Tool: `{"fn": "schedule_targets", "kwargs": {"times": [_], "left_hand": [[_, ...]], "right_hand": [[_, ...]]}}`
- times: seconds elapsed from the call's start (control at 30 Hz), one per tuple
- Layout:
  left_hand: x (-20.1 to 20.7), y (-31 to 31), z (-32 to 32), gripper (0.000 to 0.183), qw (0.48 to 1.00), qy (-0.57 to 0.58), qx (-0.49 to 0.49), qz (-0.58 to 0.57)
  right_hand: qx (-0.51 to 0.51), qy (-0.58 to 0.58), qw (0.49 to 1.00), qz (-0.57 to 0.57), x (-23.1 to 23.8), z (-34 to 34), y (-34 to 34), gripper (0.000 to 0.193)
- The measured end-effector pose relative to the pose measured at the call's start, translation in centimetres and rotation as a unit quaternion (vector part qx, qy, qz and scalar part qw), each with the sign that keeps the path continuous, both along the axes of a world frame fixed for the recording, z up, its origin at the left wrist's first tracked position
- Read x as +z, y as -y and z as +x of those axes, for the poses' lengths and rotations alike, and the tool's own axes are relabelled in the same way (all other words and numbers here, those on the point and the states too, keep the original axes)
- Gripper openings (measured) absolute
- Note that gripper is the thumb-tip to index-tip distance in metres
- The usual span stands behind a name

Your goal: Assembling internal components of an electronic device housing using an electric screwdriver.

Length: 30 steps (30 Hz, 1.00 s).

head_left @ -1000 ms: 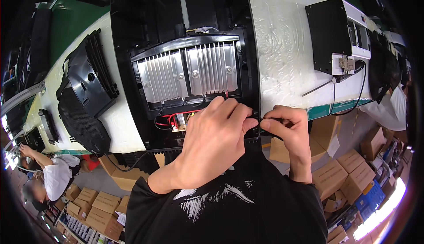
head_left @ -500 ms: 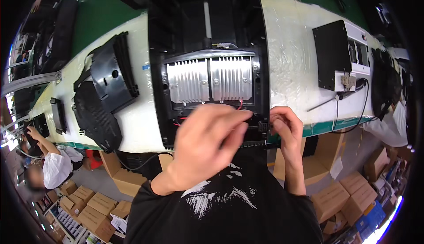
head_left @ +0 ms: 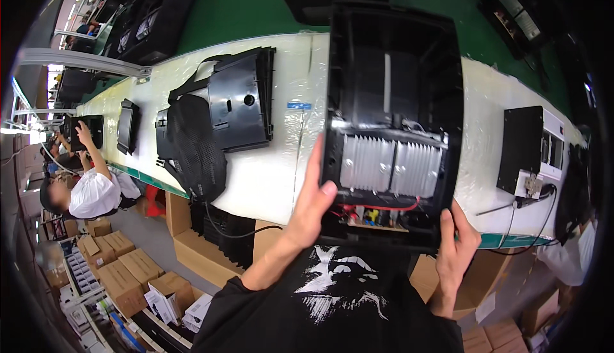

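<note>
Between my two hands is a large open black plastic housing (head_left: 355, 59), tilted slightly up toward me. My left hand (head_left: 312, 207) grips its left side near the bottom corner, thumb over the rim. My right hand (head_left: 456, 236) holds the lower right edge, with part of its fingers hidden behind it. Inside sit two silver finned heat sinks (head_left: 368, 161) side by side. Below them, red wires (head_left: 404, 207) run over a circuit board (head_left: 378, 217) with small coloured parts. Whether the housing's underside still touches the bench cannot be made out.
On the white film-covered bench (head_left: 268, 190), black plastic panels (head_left: 236, 107) and a black mesh grille (head_left: 195, 148) lie left. A black-and-white device (head_left: 526, 145) with cables stands right. Cartons (head_left: 121, 282) stack on the floor lower left. A co-worker in white (head_left: 96, 190) sits far left.
My hands have parted from above the lower part of the housing and now grip its two sides. The housing appears lifted and tilted, its circuit board now showing. The whole view has shifted.
</note>
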<state>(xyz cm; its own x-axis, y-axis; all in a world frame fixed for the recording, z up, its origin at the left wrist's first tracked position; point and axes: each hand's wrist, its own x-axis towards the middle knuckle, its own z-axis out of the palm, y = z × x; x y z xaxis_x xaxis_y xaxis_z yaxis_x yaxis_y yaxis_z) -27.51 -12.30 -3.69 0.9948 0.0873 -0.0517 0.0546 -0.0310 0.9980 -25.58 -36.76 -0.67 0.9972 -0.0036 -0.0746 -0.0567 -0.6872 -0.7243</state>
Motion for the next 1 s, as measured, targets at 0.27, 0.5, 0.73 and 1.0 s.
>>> {"fn": "schedule_targets", "kwargs": {"times": [0.27, 0.5, 0.73, 1.0], "left_hand": [[-0.3, -7.2, 5.8, 0.075, 0.875, -0.004, 0.242, 0.420], [-2.4, -13.9, 7.4, 0.100, 0.821, -0.191, 0.319, 0.433], [-3.6, -13.3, 7.7, 0.102, 0.793, -0.155, 0.317, 0.497], [4.0, -7.0, 6.6, 0.113, 0.925, 0.144, 0.275, 0.218]], "right_hand": [[-0.017, 0.013, 0.999, 0.040, -0.2, 0.0, 1.3, 0.025], [-0.030, 0.032, 0.992, 0.116, -0.5, -0.1, 0.6, 0.025], [-0.012, 0.077, 0.993, 0.093, 0.1, 0.7, 1.1, 0.023], [0.185, 0.163, 0.960, 0.131, 3.8, 2.5, -2.0, 0.041]]}}
